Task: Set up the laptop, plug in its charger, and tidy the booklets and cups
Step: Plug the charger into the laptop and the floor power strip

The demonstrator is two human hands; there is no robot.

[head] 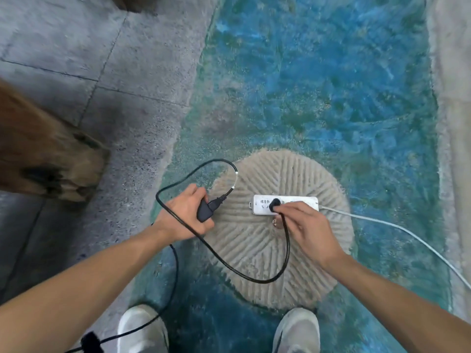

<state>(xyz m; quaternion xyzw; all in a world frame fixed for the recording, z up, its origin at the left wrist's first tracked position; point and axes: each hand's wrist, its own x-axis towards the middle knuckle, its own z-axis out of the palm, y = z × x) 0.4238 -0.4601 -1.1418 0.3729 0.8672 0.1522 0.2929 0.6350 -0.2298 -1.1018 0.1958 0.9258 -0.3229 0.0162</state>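
A white power strip (293, 203) lies on the beige round patch of a blue rug on the floor. My right hand (309, 230) pinches the charger's black plug (274, 205), which sits against a socket of the strip. My left hand (184, 215) grips the black charger brick (204, 212) a little to the left of the strip. The black charger cable (229, 266) loops from the brick over the rug to the plug, and another length trails down past my left shoe. No laptop, booklets or cups are in view.
The strip's white cord (397, 226) runs off to the lower right. A brown wooden furniture leg (51, 159) stands on the grey tiled floor at left. My two white shoes (142, 329) are at the bottom edge. The blue rug (318, 85) stretches ahead.
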